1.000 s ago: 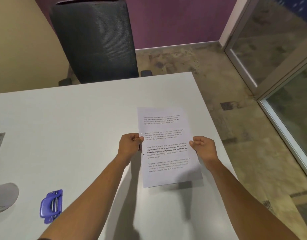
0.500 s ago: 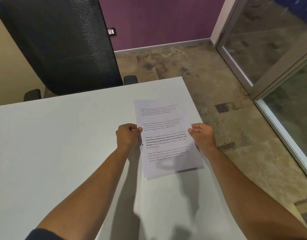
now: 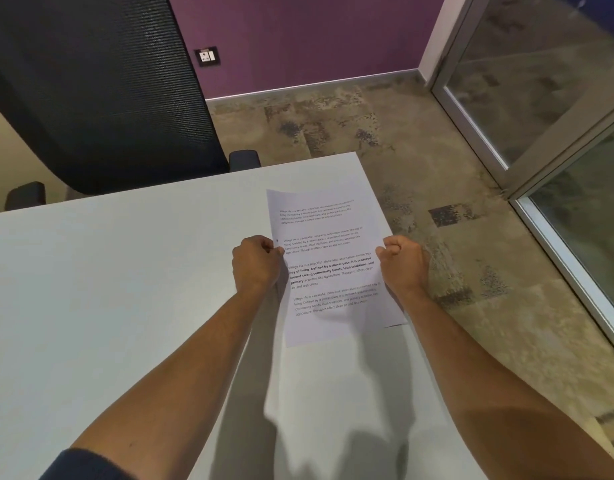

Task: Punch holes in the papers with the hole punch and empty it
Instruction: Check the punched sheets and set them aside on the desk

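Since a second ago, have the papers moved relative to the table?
Yes. The papers now sit nearer the table's far right corner, overhanging its right edge, held by left hand and right hand.

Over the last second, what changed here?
The view swung up and to the right: the purple hole punch seen earlier at lower left is out of frame, and the papers now hang past the table's right edge. Unchanged: left hand and right hand grip the papers' side edges.

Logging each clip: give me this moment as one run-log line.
left hand: grips papers at left edge | right hand: grips right edge | papers: held above table, one punched hole visible | hole punch: not in view
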Tool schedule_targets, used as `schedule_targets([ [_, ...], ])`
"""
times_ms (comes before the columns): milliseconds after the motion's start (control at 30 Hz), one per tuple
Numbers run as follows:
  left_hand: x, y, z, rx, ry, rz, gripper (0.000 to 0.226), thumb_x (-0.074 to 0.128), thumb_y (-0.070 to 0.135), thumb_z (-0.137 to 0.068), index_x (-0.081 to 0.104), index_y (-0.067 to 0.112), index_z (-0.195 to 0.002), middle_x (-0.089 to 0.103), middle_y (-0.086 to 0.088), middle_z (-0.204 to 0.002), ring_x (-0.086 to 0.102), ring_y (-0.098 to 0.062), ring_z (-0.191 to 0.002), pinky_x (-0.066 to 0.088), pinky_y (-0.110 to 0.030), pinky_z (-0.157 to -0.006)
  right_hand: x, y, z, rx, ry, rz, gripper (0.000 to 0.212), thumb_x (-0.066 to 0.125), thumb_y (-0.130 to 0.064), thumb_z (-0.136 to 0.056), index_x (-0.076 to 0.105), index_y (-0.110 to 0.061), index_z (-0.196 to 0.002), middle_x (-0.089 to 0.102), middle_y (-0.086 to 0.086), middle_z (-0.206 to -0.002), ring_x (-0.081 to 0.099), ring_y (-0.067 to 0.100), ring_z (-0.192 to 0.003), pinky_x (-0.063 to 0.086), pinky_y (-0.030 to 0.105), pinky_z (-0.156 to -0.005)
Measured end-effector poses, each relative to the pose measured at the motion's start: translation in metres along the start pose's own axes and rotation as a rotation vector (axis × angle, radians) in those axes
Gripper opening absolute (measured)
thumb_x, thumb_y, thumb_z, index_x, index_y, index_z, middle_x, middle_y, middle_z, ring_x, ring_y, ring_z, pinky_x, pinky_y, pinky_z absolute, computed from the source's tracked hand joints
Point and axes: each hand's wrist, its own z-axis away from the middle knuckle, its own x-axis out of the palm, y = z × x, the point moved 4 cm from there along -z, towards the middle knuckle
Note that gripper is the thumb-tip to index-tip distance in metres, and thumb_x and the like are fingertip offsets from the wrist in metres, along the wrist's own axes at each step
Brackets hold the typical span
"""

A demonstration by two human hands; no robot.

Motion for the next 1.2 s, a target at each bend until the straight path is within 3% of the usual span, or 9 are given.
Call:
schedule_targets([
  [200, 0.002, 0.0, 0.004, 0.008, 0.058, -0.074, 0.02, 0.072, 0.022, -0.084, 0.064, 0.008, -0.095, 0.065, -0.004, -0.086, 0.058, -0.023, -0.078, 0.041, -0.029, -0.07, 0.006, 0.005, 0.0, -0.068, 0.033, 0.142, 0.021, 0.068, -0.012, -0.086, 0.069, -0.006, -0.106, 0.07, 0.014, -0.1, 0.064, 0.028, -0.093, 0.039, 0.022, -0.073],
  [400, -0.003, 0.0, 0.007, 0.005, 0.047, -0.079, 0.024, 0.073, 0.027, -0.083, 0.06, 0.009, -0.09, 0.065, -0.003, -0.084, 0.059, -0.025, -0.078, 0.04, -0.03, -0.068, 0.002, 0.001, 0.008, -0.096, 0.082, 0.119, 0.023, 0.06, -0.014, -0.094, 0.063, -0.003, -0.113, 0.061, 0.016, -0.112, 0.059, 0.029, -0.1, 0.043, 0.029, -0.077],
  [567, -0.021, 0.001, 0.015, 0.003, 0.08, 0.062, 0.029, 0.071, 0.034, -0.084, 0.057, 0.009, -0.085, 0.067, -0.007, -0.075, 0.068, -0.024, -0.068, 0.053, -0.036, -0.064, -0.012, -0.021, 0.032, -0.247, 0.223, 0.115, 0.02, 0.048, -0.003, -0.096, 0.067, 0.002, -0.103, 0.065, 0.018, -0.098, 0.059, 0.034, -0.088, 0.043, 0.032, -0.072],
  [633, -0.032, 0.003, 0.027, 0.023, 0.087, 0.124, 0.027, 0.07, 0.028, -0.087, 0.056, 0.005, -0.086, 0.063, -0.006, -0.067, 0.065, -0.007, -0.051, 0.055, -0.025, -0.058, -0.01, -0.031, 0.05, -0.346, 0.23, 0.147, 0.02, 0.048, 0.006, -0.092, 0.067, 0.005, -0.097, 0.068, 0.02, -0.092, 0.061, 0.036, -0.082, 0.048, 0.036, -0.07],
  [667, -0.038, 0.004, 0.037, 0.036, 0.084, 0.141, 0.026, 0.069, 0.024, -0.089, 0.056, 0.002, -0.087, 0.058, -0.003, -0.064, 0.06, 0.0, -0.045, 0.047, -0.013, -0.049, -0.007, -0.032, 0.059, -0.355, 0.211, 0.133, 0.02, 0.048, 0.005, -0.092, 0.067, 0.005, -0.097, 0.068, 0.019, -0.092, 0.061, 0.036, -0.082, 0.048, 0.035, -0.07],
  [767, -0.057, 0.0, 0.069, 0.051, 0.072, 0.172, 0.019, 0.066, 0.016, -0.091, 0.057, -0.001, -0.087, 0.052, 0.003, -0.061, 0.055, 0.012, -0.047, 0.04, -0.006, -0.044, 0.007, -0.033, 0.091, -0.328, 0.124, -0.008, 0.024, 0.045, -0.013, -0.097, 0.066, -0.002, -0.102, 0.068, 0.013, -0.096, 0.061, 0.03, -0.089, 0.05, 0.034, -0.077],
  [933, -0.097, -0.023, 0.114, 0.046, 0.064, 0.21, 0.014, 0.062, 0.01, -0.093, 0.06, -0.001, -0.086, 0.056, 0.004, -0.064, 0.059, 0.011, -0.054, 0.041, -0.004, -0.051, 0.024, -0.049, 0.156, -0.287, 0.042, -0.167, 0.028, 0.051, -0.026, -0.093, 0.069, -0.007, -0.102, 0.071, 0.007, -0.098, 0.063, 0.028, -0.093, 0.053, 0.039, -0.084],
  [1000, -0.115, -0.032, 0.132, 0.051, 0.065, 0.207, 0.014, 0.061, 0.012, -0.093, 0.06, 0.001, -0.085, 0.058, 0.003, -0.066, 0.06, -0.001, -0.054, 0.041, -0.003, -0.052, 0.029, -0.056, 0.183, -0.259, -0.023, -0.15, 0.03, 0.053, -0.03, -0.092, 0.069, -0.008, -0.104, 0.072, 0.006, -0.103, 0.064, 0.026, -0.098, 0.052, 0.039, -0.089],
  [1200, -0.168, -0.075, 0.182, 0.053, 0.098, 0.184, 0.014, 0.062, 0.02, -0.093, 0.063, 0.009, -0.084, 0.062, 0.008, -0.072, 0.057, -0.002, -0.067, 0.04, -0.006, -0.057, 0.032, -0.084, 0.266, -0.279, -0.203, -0.063, 0.032, 0.054, -0.033, -0.096, 0.065, -0.013, -0.118, 0.067, 0.002, -0.121, 0.057, 0.018, -0.115, 0.04, 0.026, -0.1],
])
